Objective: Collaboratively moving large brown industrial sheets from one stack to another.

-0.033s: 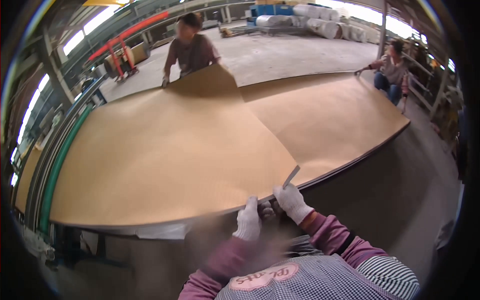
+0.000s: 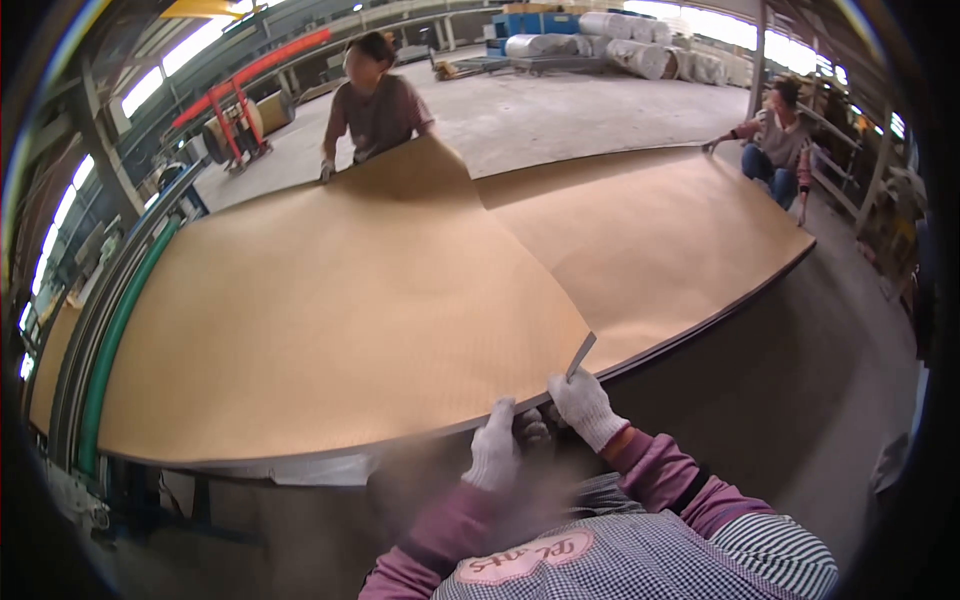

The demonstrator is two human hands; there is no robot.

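Note:
A large tan sheet (image 2: 330,330) with a dark grey edge spreads across the middle. My left hand (image 2: 493,447), in a white knit glove, is closed on its near edge. Close by on the right, my right hand (image 2: 588,408), gloved alike, grips the sheet near its corner, where a grey edge turns up. Fingers curled under the edge are partly hidden. Beneath the corner a second tan sheet (image 2: 660,240) runs off to the right.
Across from me a person (image 2: 375,110) holds the far edge, which bulges upward there. Another person (image 2: 778,150) crouches at the right end of the lower sheet. A machine with a green roller (image 2: 125,330) stands on the left. Wrapped rolls (image 2: 640,58) lie at the back.
The view has shifted very slightly, and the sheet's near left edge appears a little lower. Both my hands keep their hold.

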